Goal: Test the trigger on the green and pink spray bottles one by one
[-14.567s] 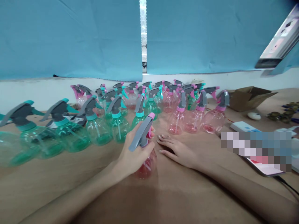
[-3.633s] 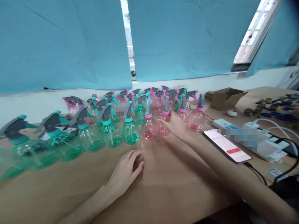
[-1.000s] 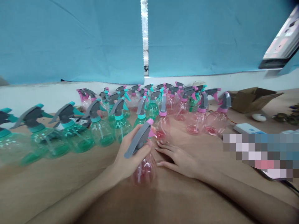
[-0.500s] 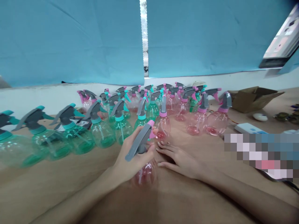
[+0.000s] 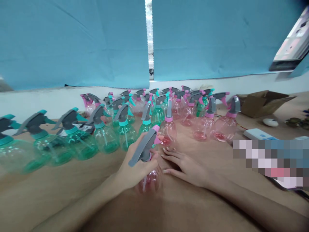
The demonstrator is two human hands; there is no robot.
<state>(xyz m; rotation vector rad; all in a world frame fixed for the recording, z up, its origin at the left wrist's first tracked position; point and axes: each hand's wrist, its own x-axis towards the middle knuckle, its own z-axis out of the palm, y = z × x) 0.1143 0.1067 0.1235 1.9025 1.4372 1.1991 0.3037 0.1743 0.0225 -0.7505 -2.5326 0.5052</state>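
Observation:
My left hand is wrapped round the neck of a pink spray bottle with a grey and pink trigger head; its fingers partly hide the neck and trigger. The bottle stands close in front of me. My right hand lies flat on the wooden table just right of that bottle, fingers stretched out and holding nothing. Beyond my fingertips stands another pink spray bottle. A row of green spray bottles, the closest in line being one with a turquoise collar, runs off to the left.
More pink spray bottles stand to the right, with several mixed ones behind. At the right are an open cardboard box, a white computer mouse, a white box and a pixelated patch. A blue curtain hangs behind.
The left fingers have shifted slightly around the bottle's neck, showing a little more of the pink collar. The right hand has stayed in place.

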